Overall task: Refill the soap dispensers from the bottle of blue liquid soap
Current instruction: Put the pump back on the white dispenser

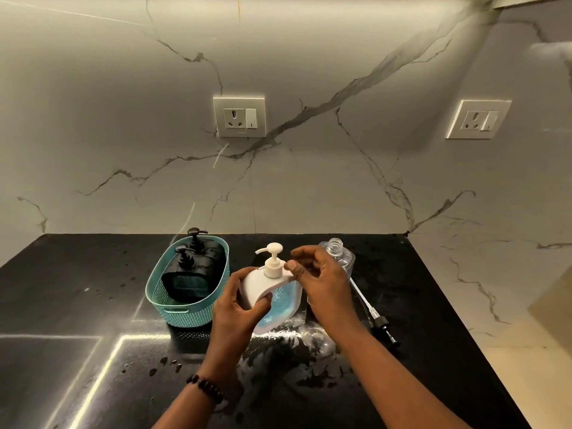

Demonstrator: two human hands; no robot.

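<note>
A white soap dispenser [280,300] with a clear window showing blue soap stands on the black counter, its white pump [272,258] fitted on top. My left hand [236,301] grips its left side, fingers curled round the white body. My right hand [322,281] holds its right shoulder, thumb pressed on the top edge beside the pump. Behind my right hand stands a clear bottle [339,253], uncapped and looking empty. Two black dispensers [190,274] with pumps sit in a teal basket [185,314].
A loose black pump with a long tube [374,314] lies on the counter [77,305] right of my hands. Water drops and wet smears cover the counter in front. The marble wall behind carries two sockets [240,117]. The counter ends at the right.
</note>
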